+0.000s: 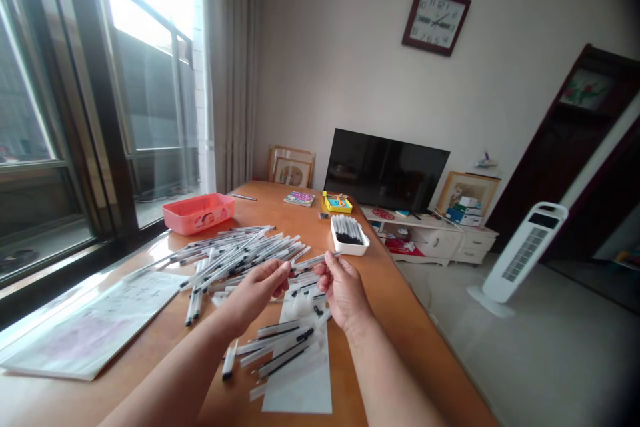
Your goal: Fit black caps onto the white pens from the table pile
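A white-and-black pen (311, 262) spans the gap between my two hands. My right hand (346, 288) pinches its right end between thumb and fingers. My left hand (263, 285) is closed, thumb against fingers, at the pen's left end. Beyond and left of my hands lies a big loose pile of white pens with black parts (245, 250). Below my hands, several pen parts, clear tubes and dark thin pieces (287, 347) are scattered over a white sheet of paper (305, 397). Small black bits lie among them, too blurred to name.
A white tub (366, 245) filled with upright pens stands near the table's right edge. A pink-red plastic box (200, 213) is at the left. A booklet (85, 337) lies at left front. Farther back are a colourful book (299, 199) and a yellow box (337, 207).
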{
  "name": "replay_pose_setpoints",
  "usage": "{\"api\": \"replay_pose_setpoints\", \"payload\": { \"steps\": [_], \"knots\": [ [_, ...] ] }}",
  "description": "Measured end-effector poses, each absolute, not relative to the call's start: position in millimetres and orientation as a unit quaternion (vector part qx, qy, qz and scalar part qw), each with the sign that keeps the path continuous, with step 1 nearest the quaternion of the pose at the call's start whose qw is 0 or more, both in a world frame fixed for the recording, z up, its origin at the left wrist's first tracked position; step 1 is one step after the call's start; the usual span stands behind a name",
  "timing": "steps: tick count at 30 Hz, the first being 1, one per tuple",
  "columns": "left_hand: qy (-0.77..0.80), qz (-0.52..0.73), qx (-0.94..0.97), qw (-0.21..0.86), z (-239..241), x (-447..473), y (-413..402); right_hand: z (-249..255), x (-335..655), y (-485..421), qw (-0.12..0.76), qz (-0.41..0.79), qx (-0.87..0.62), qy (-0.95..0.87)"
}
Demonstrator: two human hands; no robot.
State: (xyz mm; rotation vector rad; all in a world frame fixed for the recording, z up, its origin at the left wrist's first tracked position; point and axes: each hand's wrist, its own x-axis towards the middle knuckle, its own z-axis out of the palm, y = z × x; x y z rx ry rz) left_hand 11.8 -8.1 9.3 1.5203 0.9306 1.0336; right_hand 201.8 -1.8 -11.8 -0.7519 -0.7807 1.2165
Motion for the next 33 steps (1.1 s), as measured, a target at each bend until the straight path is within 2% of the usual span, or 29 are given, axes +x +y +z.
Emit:
{"api": "replay_pose_setpoints", "payload": {
  "steps": [9, 18, 33],
  "knots": [
    [0.419, 0.437, 0.649, 0.460, 14, 15, -12, -5, 196, -11, 0.672, 0.542, -0.321, -0.389],
    [0.393, 0.452, 0.592, 0.539, 9, 14, -10, -6, 198, -10, 0.685, 0.529, -0.328, -0.378],
    [0.373, 0.456, 0.593, 0.548, 7, 13, -8, -3, 196, -13, 0.677, 0.537, -0.322, -0.387]
  ]
}}
